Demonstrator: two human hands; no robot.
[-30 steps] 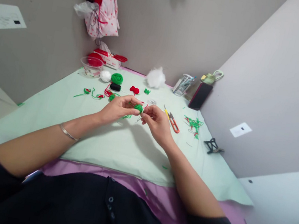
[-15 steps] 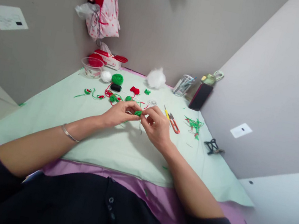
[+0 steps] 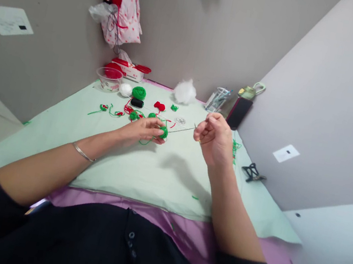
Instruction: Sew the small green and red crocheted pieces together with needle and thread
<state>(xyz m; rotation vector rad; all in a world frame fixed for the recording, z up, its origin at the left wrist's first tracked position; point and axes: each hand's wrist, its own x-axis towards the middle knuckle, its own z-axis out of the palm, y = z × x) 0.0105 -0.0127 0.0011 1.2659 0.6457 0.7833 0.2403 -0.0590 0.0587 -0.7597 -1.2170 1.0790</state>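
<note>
your left hand [image 3: 145, 130] pinches the green yarn piece [image 3: 163, 132] over the pale cloth [image 3: 135, 170], your right hand [image 3: 214, 138] curls by the taut dark thread [image 3: 182, 130], grip unclear; draw evenly, bracing the piece against puckering.

A small craft workspace — green yarn [image 3: 138, 93]; white fluff [image 3: 185, 91]; grey walls [image 3: 226, 40].

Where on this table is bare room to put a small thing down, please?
Bare cloth lies between left arm and right arm, toward the near edge, save a green scrap; another bare patch lies between the left arm and the cloth's left edge. It is crowded beyond the left hand, around the spool and red yarn.
</note>
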